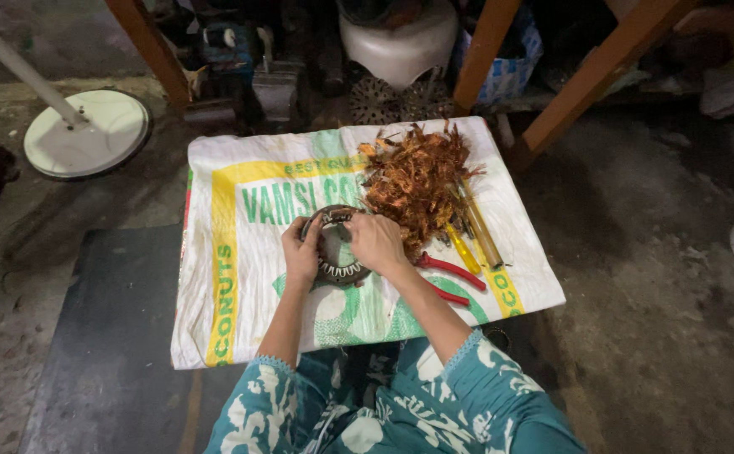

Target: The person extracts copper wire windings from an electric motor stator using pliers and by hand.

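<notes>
We saw the printed sack [249, 277] spread on the floor, and took it as our landmark. Near its middle lay the round motor stator [336, 248], flat, its opening facing up. Our left hand [301, 252] gripped its left rim and our right hand [375, 242] its right rim, equally near. Copper wire scraps [417, 176] lay beyond, red-handled pliers [451, 271] rightward.

Teal top with a white floral print all over, sleeves [476, 357] ending around the elbows with a little scalloped lace edge. Forearms and both hands bare, no rings or bangles.
</notes>
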